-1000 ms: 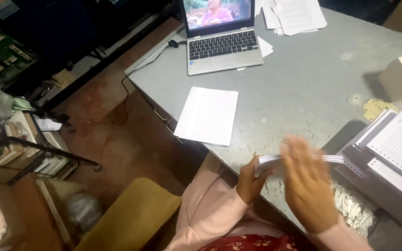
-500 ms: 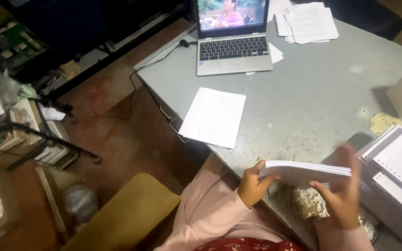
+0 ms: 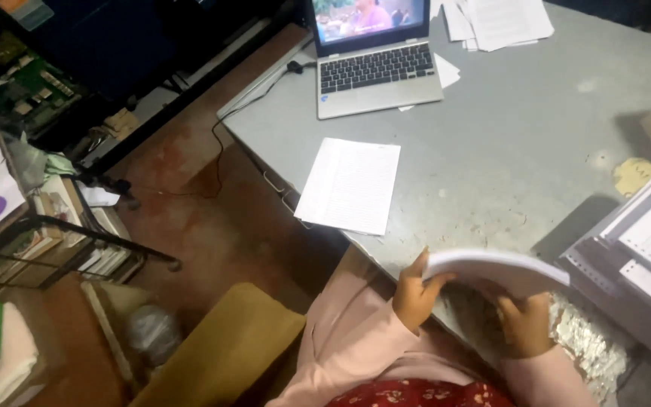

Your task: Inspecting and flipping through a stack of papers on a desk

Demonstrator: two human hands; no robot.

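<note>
A thick stack of white paper (image 3: 502,270) is held level just above the near edge of the grey table (image 3: 521,143). My left hand (image 3: 414,294) grips its left end, thumb on the edge. Under the stack's right part is my right hand (image 3: 523,325), fingers curled up around it. Both arms wear pink sleeves. A single lined sheet (image 3: 351,184) lies flat on the table to the left of my hands, overhanging the table's edge slightly.
An open laptop (image 3: 374,56) with a lit screen stands at the far side, loose papers (image 3: 495,19) beside it. Stacked punched paper sits on a grey machine (image 3: 638,260) at right. A yellow chair (image 3: 220,354) and cluttered shelves (image 3: 54,241) fill the floor at left.
My right hand has gone from above the stack to beneath it, and the stack now rests level between both hands. The view has shifted slightly.
</note>
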